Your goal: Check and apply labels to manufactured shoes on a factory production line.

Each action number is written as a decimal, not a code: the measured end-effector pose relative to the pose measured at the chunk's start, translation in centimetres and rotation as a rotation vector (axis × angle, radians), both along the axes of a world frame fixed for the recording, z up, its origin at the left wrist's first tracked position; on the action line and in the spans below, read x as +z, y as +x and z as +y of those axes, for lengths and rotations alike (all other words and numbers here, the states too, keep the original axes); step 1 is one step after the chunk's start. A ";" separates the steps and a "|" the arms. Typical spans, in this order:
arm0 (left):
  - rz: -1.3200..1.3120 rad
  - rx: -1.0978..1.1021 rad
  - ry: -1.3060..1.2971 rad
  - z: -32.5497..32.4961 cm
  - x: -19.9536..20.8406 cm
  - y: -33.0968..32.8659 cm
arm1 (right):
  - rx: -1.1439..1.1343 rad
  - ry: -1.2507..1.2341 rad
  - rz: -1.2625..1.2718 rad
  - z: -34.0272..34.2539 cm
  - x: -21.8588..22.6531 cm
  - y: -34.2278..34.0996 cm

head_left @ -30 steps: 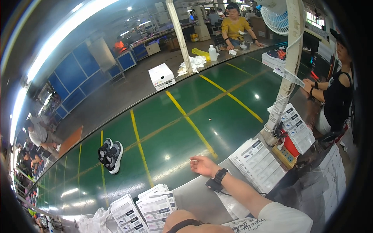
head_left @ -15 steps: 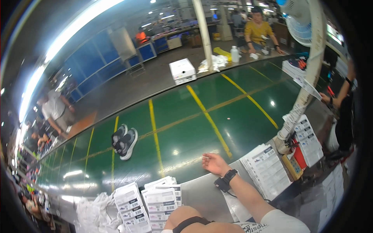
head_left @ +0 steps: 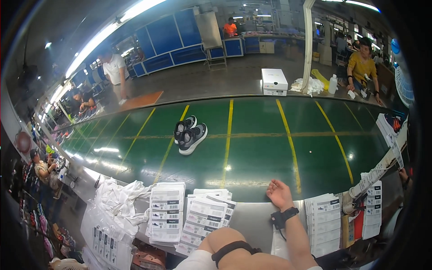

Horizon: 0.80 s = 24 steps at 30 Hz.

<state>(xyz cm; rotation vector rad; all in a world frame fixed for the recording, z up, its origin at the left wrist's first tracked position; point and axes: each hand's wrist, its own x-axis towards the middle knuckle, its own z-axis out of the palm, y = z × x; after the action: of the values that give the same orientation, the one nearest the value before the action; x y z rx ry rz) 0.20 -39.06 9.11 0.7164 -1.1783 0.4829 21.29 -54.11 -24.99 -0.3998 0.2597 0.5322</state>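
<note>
My right hand (head_left: pixel 279 194) hangs over the near edge of the green conveyor belt (head_left: pixel 252 166), fingers loosely bent and apart, with nothing in it. A black strap with a small box and a cable (head_left: pixel 284 217) circles that wrist. My bent left arm (head_left: pixel 225 240), with a black band around it, crosses the lower edge; its hand is out of view. On the belt, ahead and to the left, sits a pair of grey and black sneakers (head_left: pixel 193 140) with white soles. Nearest to my right hand lies a stack of printed label sheets (head_left: pixel 323 222).
More label sheets (head_left: pixel 167 211) and crumpled white paper (head_left: pixel 121 198) cover the steel ledge at left. A white shoebox (head_left: pixel 274 82) stands beyond the belt. A pole (head_left: pixel 382 168) rises at right. Co-workers sit or stand far right (head_left: pixel 362 67) and far left (head_left: pixel 116 72).
The view has swung to the left, so the sneakers, shoebox and sheets appear farther right. My right hand stays empty near the belt's edge. The sneakers remain at the same yellow line.
</note>
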 end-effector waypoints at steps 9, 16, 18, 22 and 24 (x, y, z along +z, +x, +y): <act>-0.224 -0.050 0.014 0.0 -0.7 2.1 | 0.003 0.033 0.014 0.1 -0.1 0.0; -0.166 -0.052 0.105 0.3 -0.3 3.4 | 0.020 0.119 -0.039 -0.8 -1.9 0.3; -0.145 0.076 0.188 2.1 0.8 3.2 | 0.040 0.140 -0.029 0.5 -2.0 0.4; 0.752 0.153 0.127 -0.2 7.4 -1.0 | 0.022 0.093 -0.044 0.2 -2.3 0.5; 0.771 0.151 0.187 1.3 9.2 -1.5 | 0.033 0.095 -0.037 0.5 -1.9 0.3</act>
<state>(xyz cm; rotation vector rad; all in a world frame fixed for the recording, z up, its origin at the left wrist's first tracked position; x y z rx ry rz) -1.32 -37.78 18.32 1.0369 -0.4467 0.1811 21.63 -53.63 -26.89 -0.3215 0.1918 0.5673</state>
